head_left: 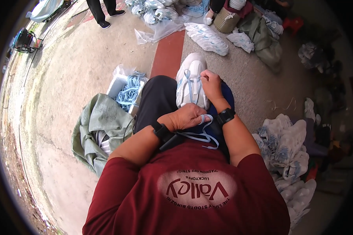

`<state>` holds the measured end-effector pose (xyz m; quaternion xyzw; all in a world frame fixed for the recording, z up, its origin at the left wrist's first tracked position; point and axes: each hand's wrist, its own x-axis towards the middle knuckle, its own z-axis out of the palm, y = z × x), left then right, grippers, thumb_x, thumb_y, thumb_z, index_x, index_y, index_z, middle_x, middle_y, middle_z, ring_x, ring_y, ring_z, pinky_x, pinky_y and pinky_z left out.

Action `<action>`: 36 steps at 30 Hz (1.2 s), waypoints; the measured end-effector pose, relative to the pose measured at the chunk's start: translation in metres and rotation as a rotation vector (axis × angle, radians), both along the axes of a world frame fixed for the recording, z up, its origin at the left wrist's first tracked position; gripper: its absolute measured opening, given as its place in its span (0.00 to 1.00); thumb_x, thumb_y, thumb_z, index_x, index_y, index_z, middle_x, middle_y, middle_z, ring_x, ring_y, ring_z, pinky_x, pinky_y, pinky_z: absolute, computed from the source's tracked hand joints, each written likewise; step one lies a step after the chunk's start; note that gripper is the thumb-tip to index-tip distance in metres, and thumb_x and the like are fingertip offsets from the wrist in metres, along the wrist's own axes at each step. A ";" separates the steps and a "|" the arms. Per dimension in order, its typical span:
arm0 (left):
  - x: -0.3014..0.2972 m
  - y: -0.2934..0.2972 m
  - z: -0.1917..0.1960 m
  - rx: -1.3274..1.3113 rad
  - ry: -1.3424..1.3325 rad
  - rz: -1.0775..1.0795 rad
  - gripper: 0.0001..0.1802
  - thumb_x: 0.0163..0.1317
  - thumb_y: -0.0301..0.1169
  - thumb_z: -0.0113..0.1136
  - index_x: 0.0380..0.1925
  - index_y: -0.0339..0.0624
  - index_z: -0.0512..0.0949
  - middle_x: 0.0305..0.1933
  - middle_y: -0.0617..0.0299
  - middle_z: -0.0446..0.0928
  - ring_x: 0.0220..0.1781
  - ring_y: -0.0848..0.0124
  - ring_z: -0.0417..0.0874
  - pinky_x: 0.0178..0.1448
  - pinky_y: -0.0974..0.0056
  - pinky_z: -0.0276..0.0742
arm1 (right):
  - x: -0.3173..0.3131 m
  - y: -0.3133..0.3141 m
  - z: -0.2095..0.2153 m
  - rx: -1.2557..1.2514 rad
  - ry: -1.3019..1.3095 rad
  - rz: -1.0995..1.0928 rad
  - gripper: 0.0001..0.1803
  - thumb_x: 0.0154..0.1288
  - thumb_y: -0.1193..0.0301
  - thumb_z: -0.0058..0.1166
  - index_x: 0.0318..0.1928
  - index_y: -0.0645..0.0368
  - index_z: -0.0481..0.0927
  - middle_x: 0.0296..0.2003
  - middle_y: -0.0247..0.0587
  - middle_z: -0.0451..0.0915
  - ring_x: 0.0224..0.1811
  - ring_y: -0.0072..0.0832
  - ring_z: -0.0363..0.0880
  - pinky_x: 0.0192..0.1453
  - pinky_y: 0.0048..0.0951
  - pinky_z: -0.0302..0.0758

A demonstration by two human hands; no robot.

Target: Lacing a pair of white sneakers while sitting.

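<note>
A white sneaker (191,80) lies across my lap, its toe pointing away from me. A light blue shoelace (187,78) runs over its tongue and lower eyelets. At the heel end, my left hand (187,116) is closed on the lace, whose loose end loops out past the fingers and hangs toward my shirt. My right hand (211,85) is at the shoe's right side, fingers pinched by the eyelet edge; what they hold is too small to make out. Both wrists carry black bands.
A white box (116,85) of blue laces stands left of my knee, beside a grey-green sack (106,119). White shoes are heaped at right (284,145). More shoes (206,38) lie ahead, near a plastic sheet (161,33) and a seated person. Another person's legs (102,11) stand far left.
</note>
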<state>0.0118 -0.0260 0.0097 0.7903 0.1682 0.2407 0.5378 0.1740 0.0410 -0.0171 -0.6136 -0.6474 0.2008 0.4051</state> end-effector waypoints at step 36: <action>-0.004 0.007 -0.010 -0.349 -0.082 0.045 0.20 0.66 0.39 0.48 0.21 0.33 0.71 0.17 0.66 0.62 0.23 0.79 0.59 0.28 0.69 0.62 | 0.025 0.010 0.012 -0.495 1.152 0.172 0.08 0.55 0.74 0.56 0.22 0.64 0.75 0.21 0.36 0.75 0.25 0.20 0.69 0.31 0.20 0.64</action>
